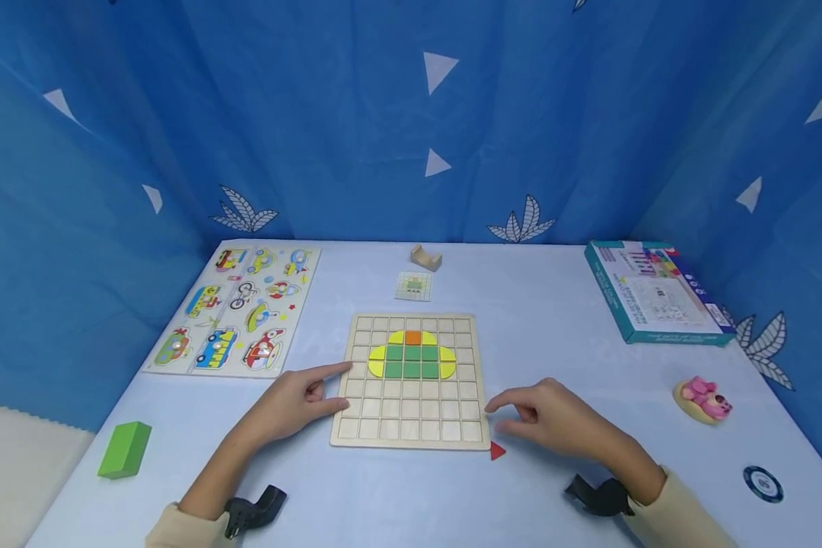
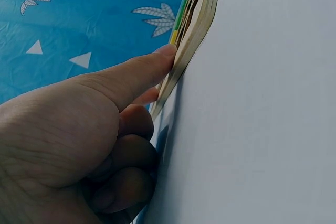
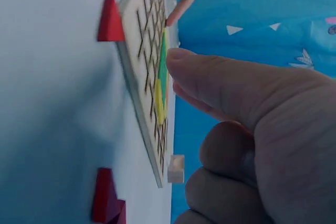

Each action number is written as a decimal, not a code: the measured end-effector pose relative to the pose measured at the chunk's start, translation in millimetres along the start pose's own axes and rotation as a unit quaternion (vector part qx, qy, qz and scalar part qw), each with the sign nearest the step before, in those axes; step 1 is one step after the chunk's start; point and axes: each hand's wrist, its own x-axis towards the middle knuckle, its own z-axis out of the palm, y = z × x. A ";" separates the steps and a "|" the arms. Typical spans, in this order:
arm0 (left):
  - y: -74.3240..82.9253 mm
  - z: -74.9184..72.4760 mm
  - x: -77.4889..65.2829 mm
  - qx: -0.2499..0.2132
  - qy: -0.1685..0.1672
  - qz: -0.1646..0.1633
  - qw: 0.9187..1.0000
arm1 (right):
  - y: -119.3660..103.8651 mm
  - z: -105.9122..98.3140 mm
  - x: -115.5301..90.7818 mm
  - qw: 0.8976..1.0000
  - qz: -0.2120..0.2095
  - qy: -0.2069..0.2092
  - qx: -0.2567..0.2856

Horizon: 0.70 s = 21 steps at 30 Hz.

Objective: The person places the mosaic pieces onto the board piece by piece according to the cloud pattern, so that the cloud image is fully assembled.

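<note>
A square wooden grid board (image 1: pixel 377 430) lies at the middle of the table, with green tiles (image 1: pixel 412 370), rounded yellow pieces (image 1: pixel 375 362) and an orange tile (image 1: pixel 413 337) in its cells. My left hand (image 1: pixel 294 402) rests its extended forefinger and thumb against the board's left edge, its other fingers curled. Close to the right edge hovers my right hand (image 1: pixel 555 415), thumb and forefinger apart, nothing visible between them. A red triangular piece (image 1: pixel 497 450) lies by the board's lower right corner. In the right wrist view, more red (image 3: pixel 106 195) shows at the bottom, partly cut off.
Behind the board lie a small pattern card (image 1: pixel 414 286) and a wooden card stand (image 1: pixel 425 258). A vehicle puzzle (image 1: pixel 236 312) and a green block (image 1: pixel 125 450) are at left. At right are a boxed set (image 1: pixel 661 293), a pink figurine (image 1: pixel 702 399) and a round chip (image 1: pixel 763 483).
</note>
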 end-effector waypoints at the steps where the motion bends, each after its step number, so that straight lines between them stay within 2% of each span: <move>1: 0.0 -0.1 0.5 0.001 0.001 0.001 1.000 | 0.0 0.5 -3.4 1.000 0.003 0.000 0.004; 8: 1.0 0.0 3.4 0.005 -0.003 0.003 1.000 | -0.7 6.5 -19.8 1.000 0.003 0.017 0.004; 15: 0.7 -0.1 2.0 0.007 0.000 -0.001 1.000 | -0.5 22.1 -20.2 0.997 0.013 0.048 -0.057; 21: -0.2 -0.9 0.9 0.010 -0.003 -0.013 1.000 | -6.5 25.7 -19.5 0.994 0.038 0.036 -0.092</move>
